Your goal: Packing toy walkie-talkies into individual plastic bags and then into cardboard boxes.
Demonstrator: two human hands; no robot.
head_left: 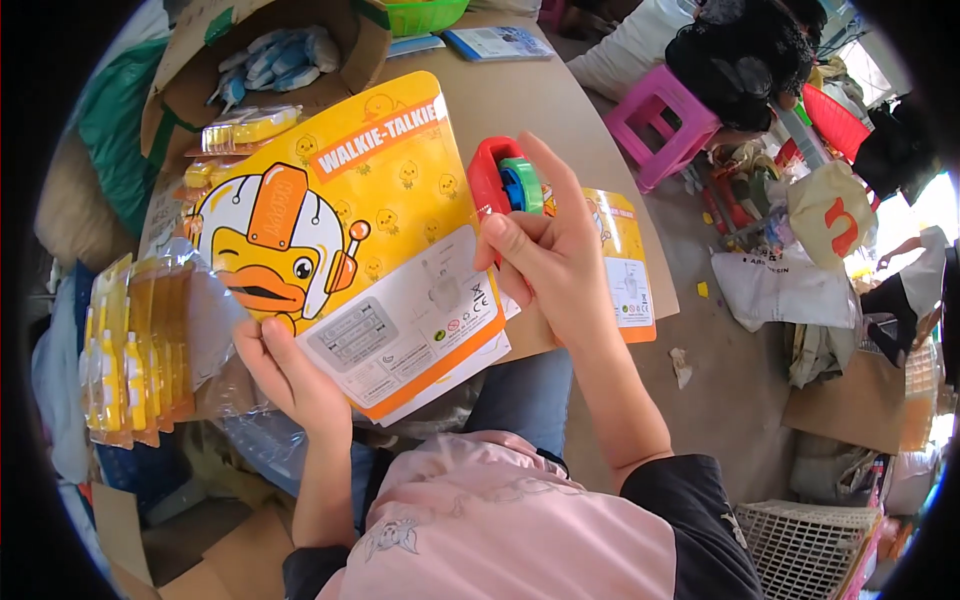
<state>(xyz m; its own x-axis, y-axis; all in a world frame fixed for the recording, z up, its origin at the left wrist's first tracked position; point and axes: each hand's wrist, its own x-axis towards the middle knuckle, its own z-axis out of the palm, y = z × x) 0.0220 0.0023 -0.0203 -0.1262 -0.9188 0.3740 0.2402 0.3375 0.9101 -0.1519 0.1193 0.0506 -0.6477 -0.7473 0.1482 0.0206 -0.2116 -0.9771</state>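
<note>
Tilted up before me is a yellow printed backing card [420, 160] with a cartoon duck in a white and orange helmet. My left hand [295, 380] grips its lower left edge, thumb on the front and the other fingers behind. A white edge below it suggests another sheet underneath. At the card's right edge, my right hand [555, 250] is closed around a red tape dispenser [488, 175] with a green and blue roll. Its thumb is near the card; whether it presses on it I cannot tell. Partly behind the right wrist lies another yellow card [632, 275].
Packs of yellow toys in clear plastic [130, 365] are stacked on the left. Behind them stands an open cardboard box [185, 75] with blue-white items. A green basket [425, 14] and blue leaflet [498, 43] lie far back. A pink stool [665, 115] stands right of the table.
</note>
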